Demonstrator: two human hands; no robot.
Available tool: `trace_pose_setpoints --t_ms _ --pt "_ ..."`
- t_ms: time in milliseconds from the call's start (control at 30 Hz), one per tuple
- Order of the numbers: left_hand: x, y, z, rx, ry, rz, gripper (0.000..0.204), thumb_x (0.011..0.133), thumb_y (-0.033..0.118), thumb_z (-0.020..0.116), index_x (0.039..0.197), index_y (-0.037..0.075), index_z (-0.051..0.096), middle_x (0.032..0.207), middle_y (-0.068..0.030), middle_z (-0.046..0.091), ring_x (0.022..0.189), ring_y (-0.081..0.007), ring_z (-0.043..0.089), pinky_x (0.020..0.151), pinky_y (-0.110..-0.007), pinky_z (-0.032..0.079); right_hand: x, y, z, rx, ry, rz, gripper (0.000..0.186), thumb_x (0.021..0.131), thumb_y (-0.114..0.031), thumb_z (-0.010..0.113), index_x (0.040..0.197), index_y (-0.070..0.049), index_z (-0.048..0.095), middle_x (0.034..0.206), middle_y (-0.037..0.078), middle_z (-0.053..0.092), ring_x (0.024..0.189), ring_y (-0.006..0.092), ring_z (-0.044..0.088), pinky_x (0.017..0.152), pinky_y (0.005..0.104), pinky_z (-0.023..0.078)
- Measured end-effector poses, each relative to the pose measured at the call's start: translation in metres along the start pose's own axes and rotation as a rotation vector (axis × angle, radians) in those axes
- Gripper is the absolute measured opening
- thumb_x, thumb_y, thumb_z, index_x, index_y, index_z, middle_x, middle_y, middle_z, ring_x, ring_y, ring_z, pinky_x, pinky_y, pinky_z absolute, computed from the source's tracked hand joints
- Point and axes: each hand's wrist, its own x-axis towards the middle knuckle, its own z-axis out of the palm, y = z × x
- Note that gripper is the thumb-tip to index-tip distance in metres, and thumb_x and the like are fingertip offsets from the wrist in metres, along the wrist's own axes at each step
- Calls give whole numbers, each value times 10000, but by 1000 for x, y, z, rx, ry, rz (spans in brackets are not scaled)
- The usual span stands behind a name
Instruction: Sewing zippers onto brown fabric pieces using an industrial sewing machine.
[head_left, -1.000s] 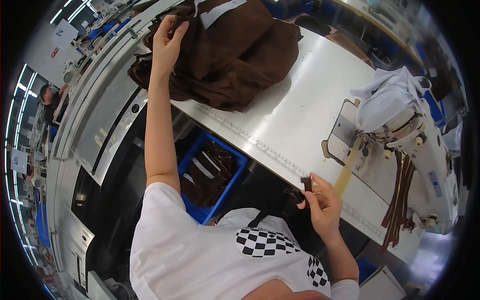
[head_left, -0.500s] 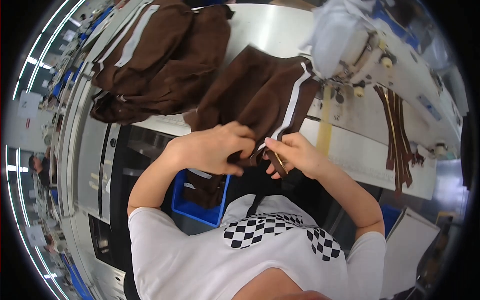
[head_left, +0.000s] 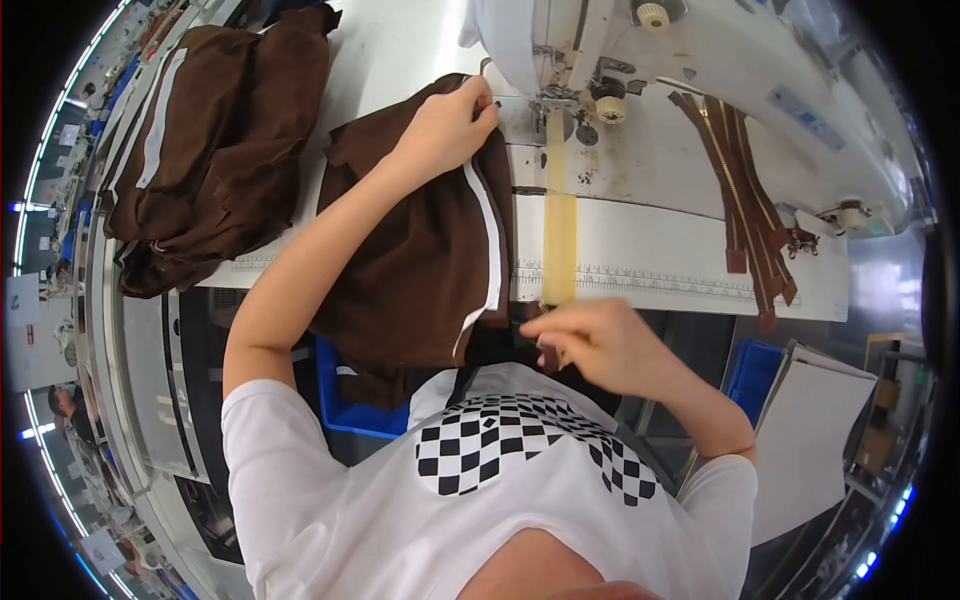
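Observation:
A brown fabric piece (head_left: pixel 390 270) with a white strip (head_left: pixel 490 230) lies on the sewing table (head_left: pixel 640 225) and hangs over its front edge. My left hand (head_left: pixel 452 125) is closed on the top right corner of this fabric, left of the sewing machine's needle area (head_left: pixel 555 100). My right hand (head_left: pixel 595 345) is at the front edge, right of the fabric, fingers closed round a dark brown strip that looks like a zipper end, partly hidden. A strip of yellow tape (head_left: pixel 559 250) runs from below the needle to the edge.
A heap of brown fabric (head_left: pixel 220 130) lies at the left. Several brown zippers (head_left: pixel 740 180) lie at the right. Below are a blue bin (head_left: pixel 370 415) with brown cloth, another blue bin (head_left: pixel 750 380) and white boards (head_left: pixel 810 440). A person (head_left: pixel 70 410) is at far left.
The fabric piece came off the heap onto the front of the table and now lies straighter. My left hand moved up to its far corner; my right hand stays low.

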Motion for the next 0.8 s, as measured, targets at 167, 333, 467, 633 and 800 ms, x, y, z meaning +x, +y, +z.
trace_pose_setpoints --t_ms 167,333,467,633,800 --pt "-11 -20 -9 -780 -269 -140 187 856 116 669 979 80 534 686 -7 529 657 -89 549 623 -262 516 27 3 -35 103 275 27 304 877 -81 638 1157 -55 524 692 60 667 580 92 570 555 258 441" --pt "-6 -21 5 220 192 290 313 768 50 644 1063 104 554 908 -58 542 914 -244 539 798 -419 425 78 6 -72 -16 283 216 164 854 -79 672 972 23 620 745 83 680 617 107 617 557 253 493" --pt "9 -37 15 248 296 288 272 805 209 714 1027 114 590 924 -28 545 1043 -251 477 901 -465 351 96 9 -76 216 325 161 160 857 -103 689 952 4 617 810 79 658 703 129 659 632 241 574" --pt "17 -33 -3 2 12 100 233 784 278 760 891 112 635 893 13 576 1050 -211 457 935 -428 312 112 6 -83 269 384 129 233 862 -101 670 991 88 622 857 150 680 736 175 698 624 257 591" --pt "8 -9 -10 -544 -258 110 201 812 192 747 870 28 648 800 20 607 833 -91 523 795 -267 407 116 3 -86 197 401 99 277 864 -111 670 1012 119 620 863 150 680 735 177 700 621 246 594"
